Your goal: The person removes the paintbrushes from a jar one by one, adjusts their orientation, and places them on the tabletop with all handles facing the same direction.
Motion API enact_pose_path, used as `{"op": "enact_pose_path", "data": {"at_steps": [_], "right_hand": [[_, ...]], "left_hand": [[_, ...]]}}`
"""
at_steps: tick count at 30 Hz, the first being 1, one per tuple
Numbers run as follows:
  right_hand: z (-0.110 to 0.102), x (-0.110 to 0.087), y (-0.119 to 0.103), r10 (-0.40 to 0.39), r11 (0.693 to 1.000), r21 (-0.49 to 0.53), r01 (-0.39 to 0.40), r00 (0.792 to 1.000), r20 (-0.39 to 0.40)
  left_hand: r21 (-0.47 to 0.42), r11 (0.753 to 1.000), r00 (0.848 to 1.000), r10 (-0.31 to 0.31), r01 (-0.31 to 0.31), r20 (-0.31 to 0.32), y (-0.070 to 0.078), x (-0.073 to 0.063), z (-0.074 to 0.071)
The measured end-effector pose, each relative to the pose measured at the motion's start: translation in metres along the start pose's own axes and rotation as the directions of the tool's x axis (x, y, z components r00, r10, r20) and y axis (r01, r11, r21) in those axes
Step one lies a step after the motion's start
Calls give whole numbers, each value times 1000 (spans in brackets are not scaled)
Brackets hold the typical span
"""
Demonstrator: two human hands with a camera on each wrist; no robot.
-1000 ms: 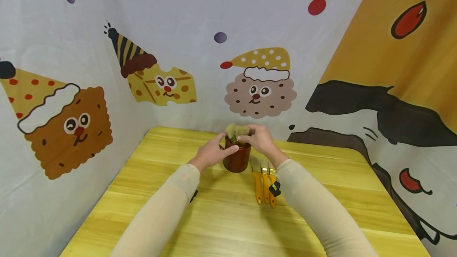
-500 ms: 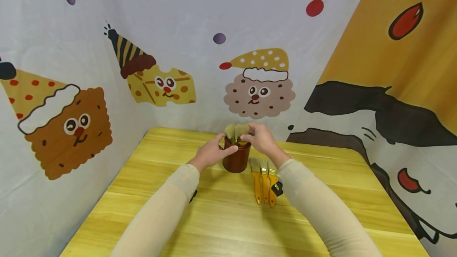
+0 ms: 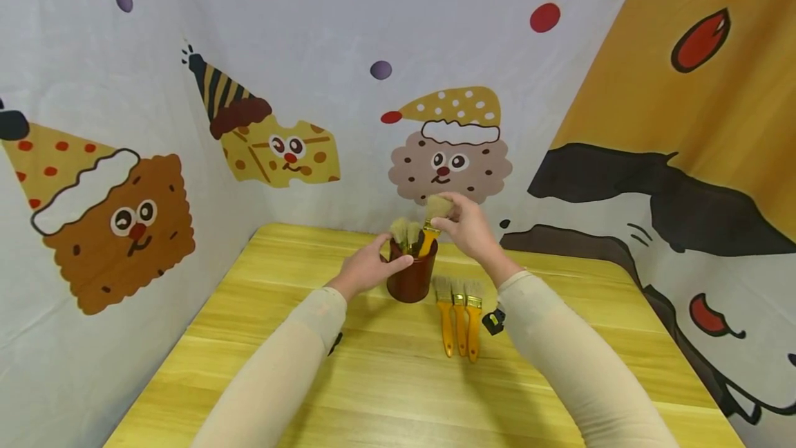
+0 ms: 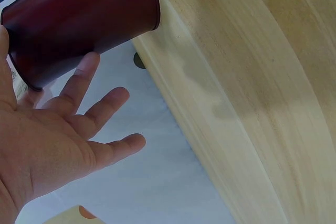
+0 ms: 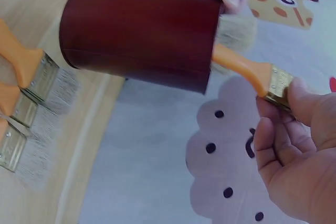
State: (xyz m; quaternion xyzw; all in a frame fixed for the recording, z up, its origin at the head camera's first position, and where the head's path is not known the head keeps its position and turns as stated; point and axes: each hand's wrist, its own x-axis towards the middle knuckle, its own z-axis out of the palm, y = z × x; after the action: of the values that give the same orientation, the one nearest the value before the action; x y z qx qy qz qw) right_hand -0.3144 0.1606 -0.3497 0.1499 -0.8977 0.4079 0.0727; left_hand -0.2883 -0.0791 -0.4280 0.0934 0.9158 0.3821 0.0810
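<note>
A dark reddish-brown cup (image 3: 412, 283) stands upright near the back of the table. My left hand (image 3: 368, 267) rests against its left side at the rim, thumb across the front and the other fingers spread, as the left wrist view shows. My right hand (image 3: 468, 228) pinches a paintbrush (image 5: 244, 67) by its metal band, thumb on one side and fingers on the other. The brush's bristles point up, and its orange handle slants down into the cup, the lower end hidden. More paintbrushes (image 3: 404, 230) stand bristles-up in the cup.
Three orange-handled paintbrushes (image 3: 460, 316) lie side by side on the wooden table (image 3: 385, 386), right of the cup and nearer to me, bristles pointing away. A cloth printed with cartoon figures (image 3: 298, 40) hangs behind the table and along its sides.
My right hand has risen and moved slightly right, with the pinched paintbrush drawn partly up out of the cup. My left hand stays at the cup's rim.
</note>
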Motion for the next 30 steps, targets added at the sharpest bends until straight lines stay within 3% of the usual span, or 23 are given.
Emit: {"op": "enact_pose_path", "data": {"at_steps": [6, 13, 21, 30], "right_hand": [[-21, 0, 2, 38, 994, 107, -29, 996, -86], [-49, -3, 23, 129, 965, 245, -94, 983, -128], [-66, -13, 53, 235, 956, 209, -207, 965, -119], [-69, -22, 79, 256, 962, 111, -249, 965, -51]], "left_hand": [[-2, 1000, 1000, -7, 7, -8, -1, -1, 1], [0, 1000, 1000, 2, -2, -14, -1, 0, 3], [4, 1000, 1000, 0, 0, -14, 0, -3, 1], [21, 1000, 1000, 9, -8, -16, -2, 0, 2]]}}
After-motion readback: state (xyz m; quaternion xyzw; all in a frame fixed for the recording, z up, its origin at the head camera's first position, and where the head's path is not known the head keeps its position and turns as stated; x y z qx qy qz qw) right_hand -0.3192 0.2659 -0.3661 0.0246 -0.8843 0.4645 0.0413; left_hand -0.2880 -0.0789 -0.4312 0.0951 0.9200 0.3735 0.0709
